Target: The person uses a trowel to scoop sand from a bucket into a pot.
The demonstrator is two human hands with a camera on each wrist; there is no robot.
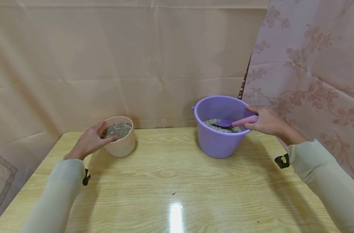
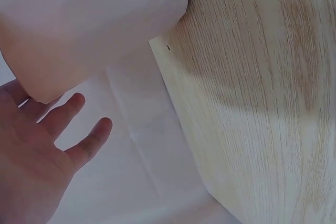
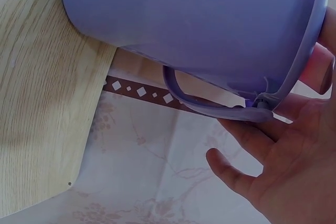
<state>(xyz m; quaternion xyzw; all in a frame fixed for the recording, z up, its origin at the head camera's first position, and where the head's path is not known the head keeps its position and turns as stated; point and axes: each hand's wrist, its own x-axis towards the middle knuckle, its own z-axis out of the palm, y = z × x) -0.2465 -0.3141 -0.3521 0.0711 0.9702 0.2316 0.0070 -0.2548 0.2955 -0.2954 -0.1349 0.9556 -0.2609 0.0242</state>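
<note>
My left hand [image 1: 90, 138] holds the peach pot [image 1: 121, 147] by its rim, thumb over the near edge. Grey gritty material [image 1: 118, 130] fills the pot almost to the top. In the left wrist view two fingers [image 2: 90, 142] stand off the pot's wall. On the right, my right hand [image 1: 267, 121] holds the purple bucket [image 1: 220, 144] at its rim, fingers outside near the bucket's handle [image 3: 215, 109]. A trowel [image 1: 225, 123] with a pink grip leans between thumb and forefinger. Its purple blade rests on pale grains [image 1: 213, 124] inside the bucket.
Both containers stand near the back edge of a wooden table [image 1: 153, 181]. Behind it hangs a beige curtain [image 1: 121, 58], and a floral cloth [image 1: 316, 64] hangs at the right. A small dark speck [image 1: 173, 194] lies on the tabletop.
</note>
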